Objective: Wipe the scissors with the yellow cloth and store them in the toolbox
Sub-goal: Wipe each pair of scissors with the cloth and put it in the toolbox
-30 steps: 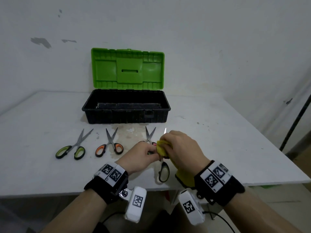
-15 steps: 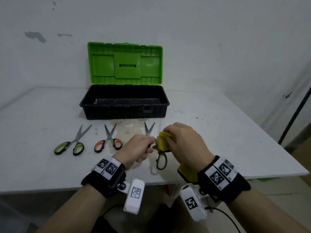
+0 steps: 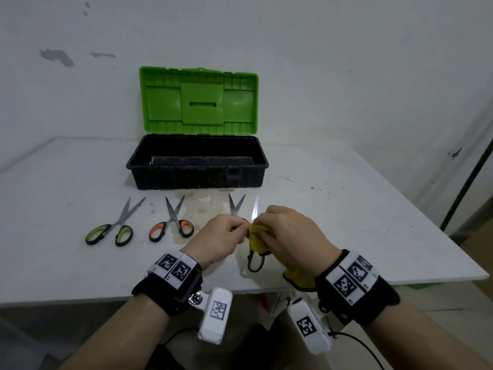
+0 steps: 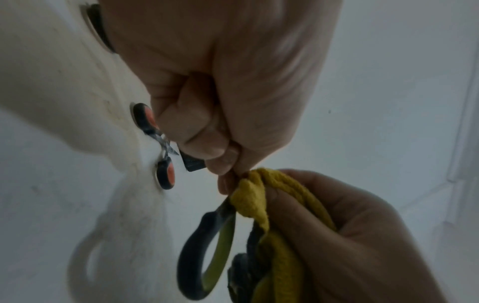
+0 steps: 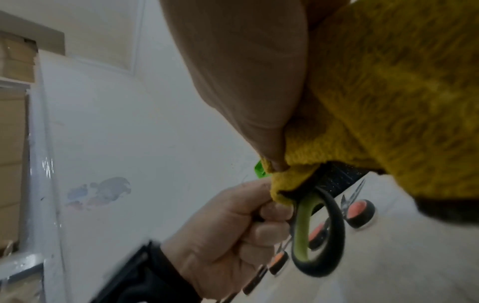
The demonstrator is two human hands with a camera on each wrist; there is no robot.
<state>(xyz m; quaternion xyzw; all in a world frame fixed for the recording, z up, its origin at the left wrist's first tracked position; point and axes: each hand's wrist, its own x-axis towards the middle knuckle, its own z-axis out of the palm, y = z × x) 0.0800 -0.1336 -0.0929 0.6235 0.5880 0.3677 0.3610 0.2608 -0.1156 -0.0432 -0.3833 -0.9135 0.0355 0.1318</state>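
Green-handled scissors are held just above the white table near its front edge. My left hand grips them by one handle, fingers curled. My right hand pinches the yellow cloth around their middle. One blade sticks out beyond the cloth. In the left wrist view the cloth covers the scissors above the handle loop. The right wrist view shows the cloth draped under my palm and the loop hanging below. The open black toolbox stands behind, green lid upright.
Three more scissors lie on the table in front of the toolbox: a green-handled pair at left, an orange-handled pair in the middle, and a pair partly hidden behind my left hand. A dark pole leans beyond the table's right edge.
The cloth has rubbed along the held scissors; their blade tip, hidden half a second ago, shows again beyond the cloth. Both hands stay in about the same place.
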